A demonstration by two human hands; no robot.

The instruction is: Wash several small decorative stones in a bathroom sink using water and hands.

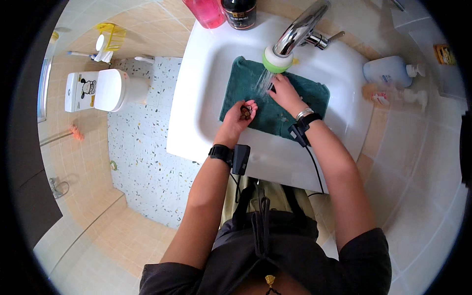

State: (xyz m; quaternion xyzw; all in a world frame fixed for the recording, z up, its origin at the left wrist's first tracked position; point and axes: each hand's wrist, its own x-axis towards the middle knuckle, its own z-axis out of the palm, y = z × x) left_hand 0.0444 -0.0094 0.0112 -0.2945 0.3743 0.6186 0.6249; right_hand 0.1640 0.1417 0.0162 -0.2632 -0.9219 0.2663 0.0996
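Cupped palm up, my left hand (241, 114) holds several small dark and brownish pieces, too small to name. Beneath both hands a dark green cloth (269, 121) lies in the white washbasin (208, 92). My right hand (283, 90) is under the running water, its fingers bent around a small dark thing that they partly hide. Water sprays from the green and white nozzle (276, 60) on the chrome tap (300, 29). A few small bits lie on the cloth near my right wrist. Each wrist wears a black strap with a small black device.
A pink bottle (208, 13) and a dark jar (239, 14) stand on the basin's back left rim. Pump bottles, one pale blue (387, 72), are at the right. A white toilet (110, 90) stands to the left. Cables hang from both wrist devices by the basin's front edge.
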